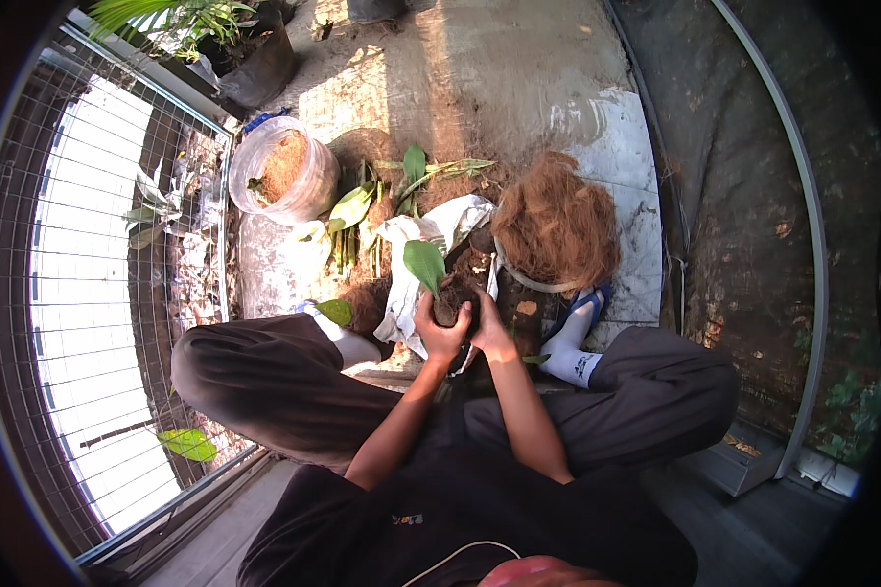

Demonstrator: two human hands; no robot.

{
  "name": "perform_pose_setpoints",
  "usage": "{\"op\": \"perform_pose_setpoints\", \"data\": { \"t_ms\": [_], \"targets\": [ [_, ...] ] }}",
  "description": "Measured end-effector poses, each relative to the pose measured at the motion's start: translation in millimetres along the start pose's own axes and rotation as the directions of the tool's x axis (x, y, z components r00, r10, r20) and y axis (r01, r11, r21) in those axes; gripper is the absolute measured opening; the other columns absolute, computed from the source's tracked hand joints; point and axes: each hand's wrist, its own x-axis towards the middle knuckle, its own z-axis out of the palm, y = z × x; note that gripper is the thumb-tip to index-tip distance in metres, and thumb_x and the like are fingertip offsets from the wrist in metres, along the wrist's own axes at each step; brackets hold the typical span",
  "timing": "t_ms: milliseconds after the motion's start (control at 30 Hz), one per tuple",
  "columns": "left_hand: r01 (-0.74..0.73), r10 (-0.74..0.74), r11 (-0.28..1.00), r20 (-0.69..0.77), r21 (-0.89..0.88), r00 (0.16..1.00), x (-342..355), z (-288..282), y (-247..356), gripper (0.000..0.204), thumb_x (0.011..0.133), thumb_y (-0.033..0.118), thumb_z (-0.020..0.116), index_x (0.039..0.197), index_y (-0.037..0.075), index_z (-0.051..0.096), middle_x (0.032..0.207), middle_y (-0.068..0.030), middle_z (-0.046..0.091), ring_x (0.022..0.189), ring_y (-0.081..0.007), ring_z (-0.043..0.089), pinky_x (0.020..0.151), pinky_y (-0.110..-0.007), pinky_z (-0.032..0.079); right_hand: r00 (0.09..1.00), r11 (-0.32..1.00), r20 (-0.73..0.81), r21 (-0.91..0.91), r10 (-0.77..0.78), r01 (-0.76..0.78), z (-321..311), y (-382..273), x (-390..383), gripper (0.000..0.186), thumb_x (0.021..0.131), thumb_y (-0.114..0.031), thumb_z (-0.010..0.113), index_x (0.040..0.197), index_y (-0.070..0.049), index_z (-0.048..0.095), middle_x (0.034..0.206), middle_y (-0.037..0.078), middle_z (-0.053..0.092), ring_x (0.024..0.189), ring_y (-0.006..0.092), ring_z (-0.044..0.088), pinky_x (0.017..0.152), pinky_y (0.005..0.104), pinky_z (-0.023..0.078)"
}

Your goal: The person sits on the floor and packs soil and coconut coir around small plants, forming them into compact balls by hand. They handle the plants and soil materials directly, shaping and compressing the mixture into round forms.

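Between my two hands is a dark, rounded clump of soil, with a broad green leaf rising from its upper left side. My left hand wraps its left and near side, thumb pressed on the clump. From the right, my right hand cups it, its fingers partly hidden behind. Beneath and beyond lies a crumpled white sack with dark soil on it. Cut stems and leaves lie just past the sack.
A tub heaped with brown coconut fibre stands at the right, near my foot. To the left is a clear plastic bucket holding brown material. Wire mesh closes the left side; dark netting hangs right. A potted plant stands far left.
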Motion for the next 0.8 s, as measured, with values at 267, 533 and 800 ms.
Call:
{"op": "perform_pose_setpoints", "data": {
  "t_ms": [267,533,800],
  "targets": [
    [-0.026,0.038,0.990,-0.085,0.140,0.996,-5.9,-0.6,-5.9,0.039,0.062,0.020,0.079,0.093,0.000,0.064,0.088,-0.0167,0.066,0.079,-0.0356,0.064,0.075,-0.040,0.052,0.988,0.967,-0.013,-0.207,-0.153,0.147,-0.1,14.1,-14.7,0.035,0.100,-0.027,0.046,0.113,-0.001,0.066,0.109,0.011,0.070,0.100,0.0232,0.067,0.093,0.0385,0.054],
    [-0.013,0.016,1.000,-0.115,0.025,0.993,-3.7,1.7,-1.6,0.037,0.069,0.017,0.078,0.098,-0.002,0.065,0.086,-0.0156,0.068,0.076,-0.0283,0.067,0.073,-0.037,0.053,0.974,0.973,-0.133,-0.168,-0.184,0.161,13.5,14.4,-12.5,0.041,0.101,-0.031,0.039,0.116,-0.003,0.065,0.110,0.010,0.069,0.100,0.0227,0.066,0.094,0.0376,0.053],
    [-0.021,0.023,0.997,-0.020,0.077,1.000,-0.7,-2.4,-2.2,0.036,0.070,0.013,0.076,0.100,-0.001,0.064,0.086,-0.0143,0.068,0.077,-0.0252,0.067,0.074,-0.035,0.053,0.984,0.967,0.015,-0.186,-0.176,0.176,16.6,13.2,-18.8,0.034,0.103,-0.025,0.040,0.117,-0.006,0.064,0.108,0.005,0.068,0.097,0.0175,0.065,0.091,0.0334,0.052]
  ]
}}
